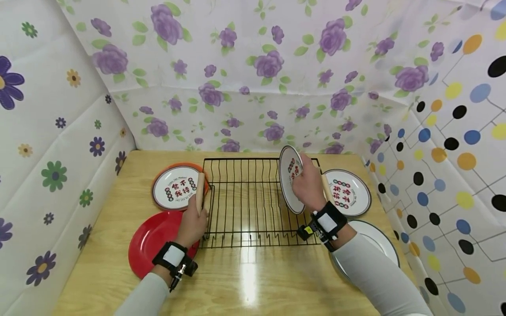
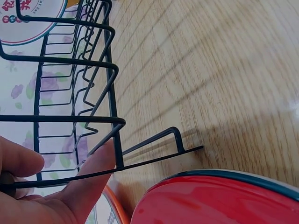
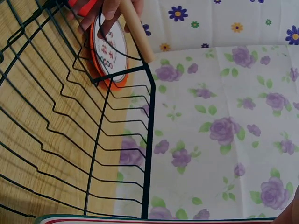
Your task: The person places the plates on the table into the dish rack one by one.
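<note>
The step in hand seems to be racking a plate [image 1: 288,177]: the right hand [image 1: 310,184] grips its rim, the plate just left of that hand, over the rack's [image 1: 243,182] right end. It stands steeply tilted, printed face leftward, its apparent long axis running far to near. The left hand [image 1: 192,224] grasps the wooden handle [image 1: 200,193]. Next probably calls for aligning the rim with a slot and lowering; whether it touches wire, I cannot tell.
</note>
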{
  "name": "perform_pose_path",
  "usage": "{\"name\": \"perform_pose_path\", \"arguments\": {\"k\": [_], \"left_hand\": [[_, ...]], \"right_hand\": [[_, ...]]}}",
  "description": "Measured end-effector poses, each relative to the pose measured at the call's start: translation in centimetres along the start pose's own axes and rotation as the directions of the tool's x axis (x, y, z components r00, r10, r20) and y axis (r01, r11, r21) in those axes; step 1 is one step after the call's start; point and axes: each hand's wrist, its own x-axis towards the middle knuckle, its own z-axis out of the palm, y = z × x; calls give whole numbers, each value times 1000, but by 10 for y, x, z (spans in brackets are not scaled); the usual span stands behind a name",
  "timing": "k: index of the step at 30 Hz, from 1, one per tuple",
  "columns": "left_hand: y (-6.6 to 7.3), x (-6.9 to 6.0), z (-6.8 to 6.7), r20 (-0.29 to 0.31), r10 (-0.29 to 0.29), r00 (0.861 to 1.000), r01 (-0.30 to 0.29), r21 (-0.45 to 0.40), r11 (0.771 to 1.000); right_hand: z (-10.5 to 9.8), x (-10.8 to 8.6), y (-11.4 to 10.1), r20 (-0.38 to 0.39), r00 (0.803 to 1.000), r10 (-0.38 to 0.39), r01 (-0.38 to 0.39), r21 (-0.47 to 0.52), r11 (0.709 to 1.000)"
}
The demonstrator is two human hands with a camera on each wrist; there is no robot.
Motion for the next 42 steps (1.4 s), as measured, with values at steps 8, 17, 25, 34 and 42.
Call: {"name": "perform_pose_path", "arguments": {"k": [8,17,25,34,42], "left_hand": [[2,2,-2,-6,23,1000,-23,16,1000],[3,0,-1,-8,-14,1000,14,14,1000],[3,1,-2,-3,-21,1000,21,11,1000],[2,1,-1,-4,-22,1000,22,7,1000],[2,-1,-1,3,-32,999,32,-2,999]], "right_hand": [[-1,0,4,35,999,-23,28,-137,990],[3,-6,6,65,998,-5,24,-295,955],[3,-5,14,59,996,71,-45,-362,931],[3,-8,16,40,997,64,-45,-362,931],[6,-10,30,33,997,67,-51,-366,929]]}}
